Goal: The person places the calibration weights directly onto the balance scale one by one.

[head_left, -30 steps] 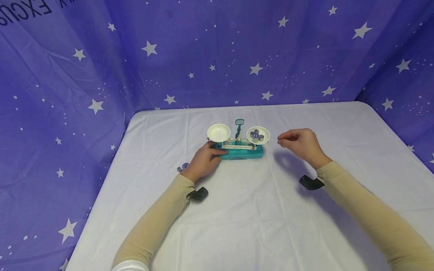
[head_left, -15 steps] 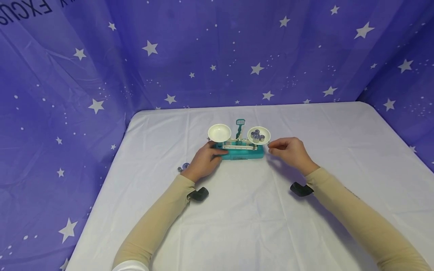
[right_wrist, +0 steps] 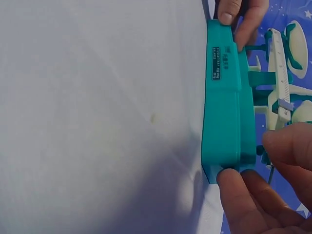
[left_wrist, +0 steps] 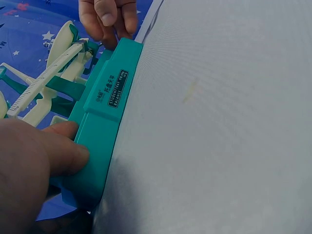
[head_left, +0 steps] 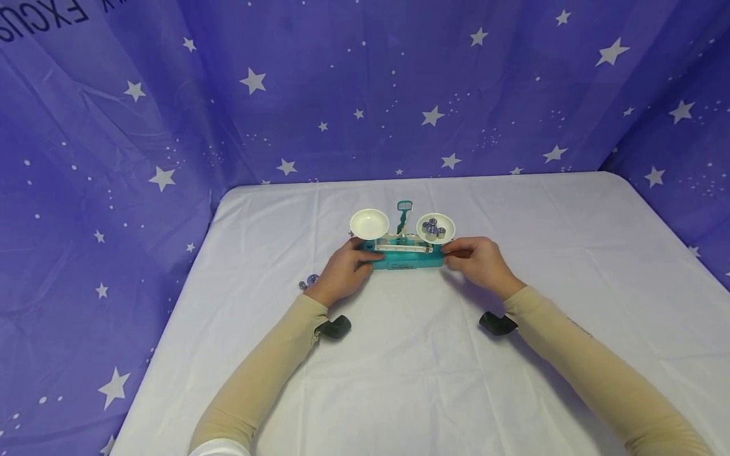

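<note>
A teal tray balance (head_left: pixel 407 259) stands on the white table, with two cream pans on top. The left pan (head_left: pixel 369 225) has nothing in it; several small metal-looking weights (head_left: pixel 432 229) sit in the right pan (head_left: pixel 450 229). My left hand (head_left: pixel 341 269) grips the left end of the base, its thumb (left_wrist: pixel 73 156) on the front face in the left wrist view. At the base's other end is my right hand (head_left: pixel 479 263), fingertips (right_wrist: pixel 229 178) against the end and another digit raised near the beam (right_wrist: pixel 280 73). Nothing is held in that hand.
Several small weights (head_left: pixel 310 282) lie on the table left of my left forearm. A white cloth (head_left: pixel 410 380) covers the table. Purple star-printed curtains (head_left: pixel 365 95) hang behind and at both sides. A dark camera mount shows under each wrist.
My right hand has come left and slightly down from beside the right pan to the base's right end. The left hand stays in place, and the weights look unmoved.
</note>
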Available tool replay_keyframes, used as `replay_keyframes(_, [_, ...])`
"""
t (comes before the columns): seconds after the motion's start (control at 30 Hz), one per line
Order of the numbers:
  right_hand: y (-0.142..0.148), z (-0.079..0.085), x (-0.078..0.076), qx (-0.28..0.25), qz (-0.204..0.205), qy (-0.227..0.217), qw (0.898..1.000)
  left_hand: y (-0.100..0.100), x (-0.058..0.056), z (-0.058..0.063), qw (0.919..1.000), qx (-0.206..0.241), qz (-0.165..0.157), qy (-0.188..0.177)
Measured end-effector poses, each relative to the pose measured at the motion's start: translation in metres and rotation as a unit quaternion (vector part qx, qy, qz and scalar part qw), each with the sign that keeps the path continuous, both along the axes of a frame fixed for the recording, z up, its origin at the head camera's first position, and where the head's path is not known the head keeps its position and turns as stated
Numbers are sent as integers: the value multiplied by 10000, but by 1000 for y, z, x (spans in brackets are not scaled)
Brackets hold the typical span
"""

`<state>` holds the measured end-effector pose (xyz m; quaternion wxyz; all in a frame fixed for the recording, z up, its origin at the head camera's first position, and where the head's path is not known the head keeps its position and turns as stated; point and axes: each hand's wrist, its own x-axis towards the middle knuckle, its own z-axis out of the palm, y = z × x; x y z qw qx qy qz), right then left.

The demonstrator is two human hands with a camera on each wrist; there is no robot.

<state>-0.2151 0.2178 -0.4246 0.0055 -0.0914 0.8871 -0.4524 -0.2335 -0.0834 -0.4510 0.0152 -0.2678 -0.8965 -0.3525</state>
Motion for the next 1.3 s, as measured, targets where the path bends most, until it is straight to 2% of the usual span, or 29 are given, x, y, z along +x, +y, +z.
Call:
replay_keyframes(0.3, [-7,-8,5,-307,123,317,9989,0,0,-1,10000,-43,15,54])
replay_keyframes(0.5, [-12,-13,8,-178,87,541,9983,0,0,-1,10000,14,1,18])
replay_keyframes(0.97, [-22,-15,9,-182,-17,522,9985,0,-1,0,10000,25,-26,49])
replay_keyframes(1.3, [-28,-23,8,-424,-145,564,9974,-1,-1,0,10000,12,-38,88])
